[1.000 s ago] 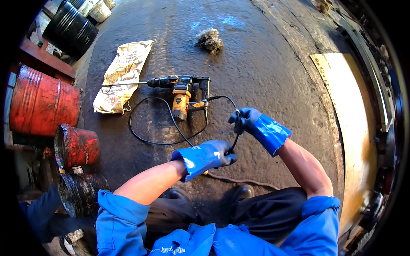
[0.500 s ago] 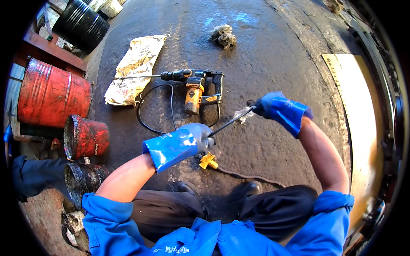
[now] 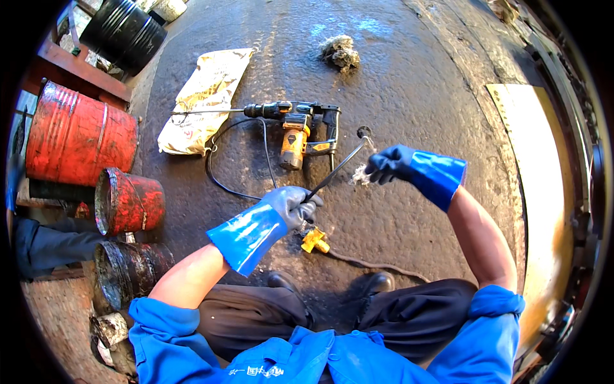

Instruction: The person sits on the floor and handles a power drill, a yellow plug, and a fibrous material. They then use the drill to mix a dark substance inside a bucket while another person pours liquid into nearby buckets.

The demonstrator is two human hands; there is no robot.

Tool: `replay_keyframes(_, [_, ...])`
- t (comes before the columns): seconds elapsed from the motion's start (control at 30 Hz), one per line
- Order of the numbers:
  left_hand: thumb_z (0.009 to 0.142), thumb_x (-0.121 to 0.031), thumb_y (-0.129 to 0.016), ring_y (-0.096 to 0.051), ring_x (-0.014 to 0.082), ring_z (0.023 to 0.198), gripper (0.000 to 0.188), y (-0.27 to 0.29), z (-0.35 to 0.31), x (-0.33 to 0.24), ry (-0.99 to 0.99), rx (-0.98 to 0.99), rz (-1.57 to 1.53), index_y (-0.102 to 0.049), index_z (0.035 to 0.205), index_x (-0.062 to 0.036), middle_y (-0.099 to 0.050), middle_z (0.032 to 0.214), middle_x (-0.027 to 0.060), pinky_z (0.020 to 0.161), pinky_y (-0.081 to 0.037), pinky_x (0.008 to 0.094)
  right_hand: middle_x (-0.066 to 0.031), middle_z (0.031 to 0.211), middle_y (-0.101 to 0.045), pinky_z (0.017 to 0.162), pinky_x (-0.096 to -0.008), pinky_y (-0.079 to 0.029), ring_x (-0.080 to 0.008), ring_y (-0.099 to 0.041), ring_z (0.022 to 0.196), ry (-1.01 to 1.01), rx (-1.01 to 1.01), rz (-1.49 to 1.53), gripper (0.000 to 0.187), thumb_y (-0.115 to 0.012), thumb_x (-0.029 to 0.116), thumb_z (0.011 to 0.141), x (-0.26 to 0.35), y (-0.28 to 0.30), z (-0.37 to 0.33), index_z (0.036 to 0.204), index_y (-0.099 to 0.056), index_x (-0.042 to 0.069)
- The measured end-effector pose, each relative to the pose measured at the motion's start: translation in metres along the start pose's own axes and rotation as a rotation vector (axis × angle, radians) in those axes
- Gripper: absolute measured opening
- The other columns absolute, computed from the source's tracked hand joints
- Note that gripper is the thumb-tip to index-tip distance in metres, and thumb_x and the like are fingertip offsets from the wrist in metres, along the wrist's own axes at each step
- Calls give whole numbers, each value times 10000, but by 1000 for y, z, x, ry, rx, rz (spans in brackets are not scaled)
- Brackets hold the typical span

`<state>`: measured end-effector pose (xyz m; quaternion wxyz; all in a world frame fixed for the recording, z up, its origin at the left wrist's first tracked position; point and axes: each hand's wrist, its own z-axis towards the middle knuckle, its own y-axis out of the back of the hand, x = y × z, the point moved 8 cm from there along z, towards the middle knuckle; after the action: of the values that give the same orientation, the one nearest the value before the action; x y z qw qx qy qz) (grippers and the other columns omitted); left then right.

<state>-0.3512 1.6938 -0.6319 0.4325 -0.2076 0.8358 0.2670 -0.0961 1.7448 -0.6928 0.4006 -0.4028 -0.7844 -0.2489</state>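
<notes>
My left hand (image 3: 295, 206), in a grey-palmed blue rubber glove, is closed around a black cable (image 3: 337, 169). The cable's free end sticks up to the right, tipped by a round black piece that looks like a plug (image 3: 364, 132). My right hand (image 3: 389, 164), gloved alike, hovers just right of that cable, apart from it, with fingers loosely bent and apart. Beyond my hands an orange and black rotary hammer drill (image 3: 295, 134) lies on its side, its long bit over a pale sack (image 3: 208, 96). A yellow socket connector (image 3: 314, 240) rests on the ground below my left hand.
On the left stand a red drum (image 3: 80, 137), a red bucket (image 3: 131, 201) and a dirty bucket (image 3: 131, 269), beside another person's trouser leg (image 3: 61, 246). A fibre clump (image 3: 340, 52) lies ahead, a whitish scrap (image 3: 360, 175) near my right hand, and a pale board (image 3: 534, 192) at right.
My right hand has let go of the cable's end and dropped slightly down. The round black tip now shows. My left hand still grips the cable, now pointing more steeply upward.
</notes>
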Motion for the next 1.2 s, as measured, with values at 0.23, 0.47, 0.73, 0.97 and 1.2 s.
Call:
replay_keyframes(0.23, [996, -48, -498, -622, 108, 592, 255, 8, 7, 9, 78, -182, -232, -644, 1205, -34, -710, 878, 54, 549, -531, 251, -148, 938, -722, 767, -412, -531, -314, -679, 847, 257, 255, -765, 294, -599, 293, 863, 57, -121, -17, 1029, -712, 78])
replay_keyframes(0.47, [1031, -242, -532, -647, 122, 574, 279, 88, -7, 5, 15, -306, -405, -664, 1216, -80, -726, 924, 96, 466, -494, 230, -172, 958, -724, 769, -460, -534, -380, -686, 883, 112, 136, -1078, 262, -605, 285, 876, 19, -41, -7, 1000, -724, 88])
replay_keyframes(0.73, [1010, -368, -560, -644, 65, 638, 390, 156, -63, -43, -104, -550, -180, -636, 1276, -94, -732, 940, 55, 504, -427, 166, -157, 1212, -683, 930, -427, -515, -352, -655, 1106, -482, -907, -1111, 449, -611, 449, 896, 79, 168, -47, 1182, -689, 111])
replay_keyframes(0.97, [1021, -295, -524, -623, 60, 580, 341, 195, -90, -45, -160, -761, -280, -645, 1241, -65, -733, 912, 54, 479, -398, 166, -71, 1026, -746, 840, -554, -489, -301, -712, 960, -1, 117, -1504, 296, -660, 377, 862, -49, -162, 79, 1006, -763, 140])
replay_keyframes(1.2, [1009, -301, -554, -622, 54, 589, 370, 219, -126, -34, -158, -952, -341, -627, 1273, -52, -736, 936, 59, 472, -394, 175, -108, 1190, -653, 843, -521, -471, -289, -642, 1074, 28, 80, -1359, 784, -781, 467, 739, -101, -289, 72, 1337, -470, 67])
